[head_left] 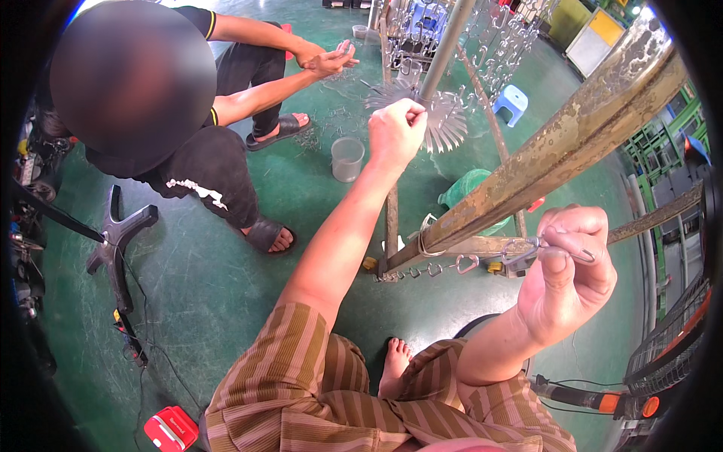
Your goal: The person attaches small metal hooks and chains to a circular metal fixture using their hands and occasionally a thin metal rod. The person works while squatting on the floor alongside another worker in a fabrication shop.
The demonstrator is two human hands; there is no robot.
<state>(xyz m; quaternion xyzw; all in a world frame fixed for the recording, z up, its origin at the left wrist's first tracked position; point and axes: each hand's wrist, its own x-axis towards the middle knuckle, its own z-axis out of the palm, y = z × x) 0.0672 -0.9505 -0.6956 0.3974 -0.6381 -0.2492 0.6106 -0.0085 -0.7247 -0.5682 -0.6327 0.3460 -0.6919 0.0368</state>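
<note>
Striped trousers in brown and dull pink ribbed cloth [263, 361] fill the foreground from 5 to 7 o'clock, a bare foot [395, 367] showing between the legs. Between 3 and 4 o'clock, close to the camera, the right hand [570, 273] is raised, thumb and fingers clamped on a thin, bent, silver metal wire link [584, 255]. Just left of that hand, toward 4 o'clock, a chain of small silver metal links [434, 269] stretches beside the foot of a thick, rusty, brown-and-grey metal post [542, 154], which slants out past 2 o'clock.

Near 1 o'clock, the left hand [397, 135] reaches to a grey metal disc with a toothed rim [446, 124], set around a slim grey upright pole [449, 49]. Its fingers curl together against the thumb; whether they hold anything, I cannot tell. Many silver wire links [512, 34] hang between 1 and 2 o'clock, with a light-blue plastic stool [512, 104] on the green floor [324, 294] below them. Toward 12 o'clock stands a translucent round plastic tub [347, 160].

At 10 o'clock another person in black clothing [207, 162] sits with both hands brought together. A red rectangular box [172, 429] lies between 7 and 8 o'clock.
</note>
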